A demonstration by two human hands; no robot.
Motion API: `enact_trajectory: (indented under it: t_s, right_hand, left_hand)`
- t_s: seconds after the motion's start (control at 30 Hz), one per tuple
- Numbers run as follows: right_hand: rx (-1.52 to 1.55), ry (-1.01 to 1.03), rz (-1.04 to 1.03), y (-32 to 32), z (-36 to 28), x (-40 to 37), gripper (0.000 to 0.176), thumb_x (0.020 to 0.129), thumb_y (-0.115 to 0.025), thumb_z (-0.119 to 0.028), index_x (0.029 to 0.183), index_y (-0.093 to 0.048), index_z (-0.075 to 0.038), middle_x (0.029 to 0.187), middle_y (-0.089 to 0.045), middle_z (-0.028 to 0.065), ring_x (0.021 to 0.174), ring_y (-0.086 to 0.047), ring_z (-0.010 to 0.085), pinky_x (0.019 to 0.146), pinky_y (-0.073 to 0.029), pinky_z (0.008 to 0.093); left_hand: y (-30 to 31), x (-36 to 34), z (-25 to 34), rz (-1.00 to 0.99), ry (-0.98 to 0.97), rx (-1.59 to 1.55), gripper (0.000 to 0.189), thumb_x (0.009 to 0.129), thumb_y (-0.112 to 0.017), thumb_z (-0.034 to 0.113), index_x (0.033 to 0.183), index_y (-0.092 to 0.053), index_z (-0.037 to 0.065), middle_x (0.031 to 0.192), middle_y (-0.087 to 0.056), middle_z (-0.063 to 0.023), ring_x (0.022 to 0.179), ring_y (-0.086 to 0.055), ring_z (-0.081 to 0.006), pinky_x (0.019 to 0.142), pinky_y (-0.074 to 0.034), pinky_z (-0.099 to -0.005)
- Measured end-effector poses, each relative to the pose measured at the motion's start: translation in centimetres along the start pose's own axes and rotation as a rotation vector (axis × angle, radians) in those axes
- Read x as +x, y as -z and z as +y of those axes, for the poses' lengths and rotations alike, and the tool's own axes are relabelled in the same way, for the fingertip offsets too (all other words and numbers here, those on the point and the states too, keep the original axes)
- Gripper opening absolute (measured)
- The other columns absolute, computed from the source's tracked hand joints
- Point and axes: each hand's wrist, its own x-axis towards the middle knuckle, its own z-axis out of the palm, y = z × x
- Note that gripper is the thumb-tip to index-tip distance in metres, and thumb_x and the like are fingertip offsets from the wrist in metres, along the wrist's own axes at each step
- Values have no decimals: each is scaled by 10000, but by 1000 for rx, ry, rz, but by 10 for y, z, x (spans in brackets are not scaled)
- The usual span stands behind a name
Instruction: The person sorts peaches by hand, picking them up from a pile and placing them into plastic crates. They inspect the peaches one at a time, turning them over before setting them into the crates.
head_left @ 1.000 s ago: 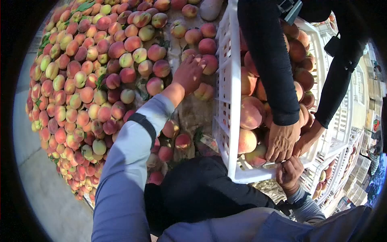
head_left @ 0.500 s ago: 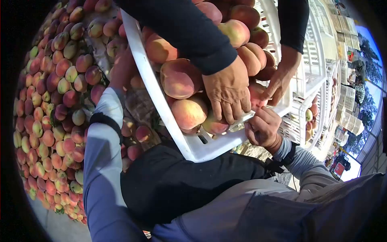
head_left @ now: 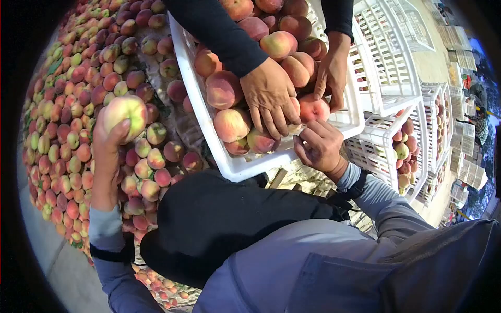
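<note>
Left hand: your left hand (head_left: 106,143) is no longer reaching beside the crate; its fingers are now partly opening around a large pale yellow-green and pink peach (head_left: 127,117).
Held peach: it is now showing above the loose peach pile (head_left: 68,151), left of centre in the frame, well apart from the crate.
Right hand: your right hand (head_left: 322,147) is curling its fingers at the near rim of the white plastic lattice crate (head_left: 237,171); whether they are gripping anything, you cannot tell.
Crate: a co-worker's black-sleeved hands (head_left: 269,96) are touching peaches inside, upper centre.
Meaning: your left hand is now carrying fruit.
</note>
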Motion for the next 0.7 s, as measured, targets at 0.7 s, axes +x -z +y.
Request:
enact_trajectory:
  t_s: [0.7]
  right_hand:
    - [479, -504, 305, 56, 57, -53, 263, 921, -689, -174, 762, -608, 19, 592, -512, 47, 574, -444, 87, 540, -408, 268]
  left_hand:
    - [-126, -147, 178, -230, 90, -358, 645, 832, -692, 247, 1374, -472, -23, 1188, -625, -94, 1069, -624, -176, 943, -492, -299]
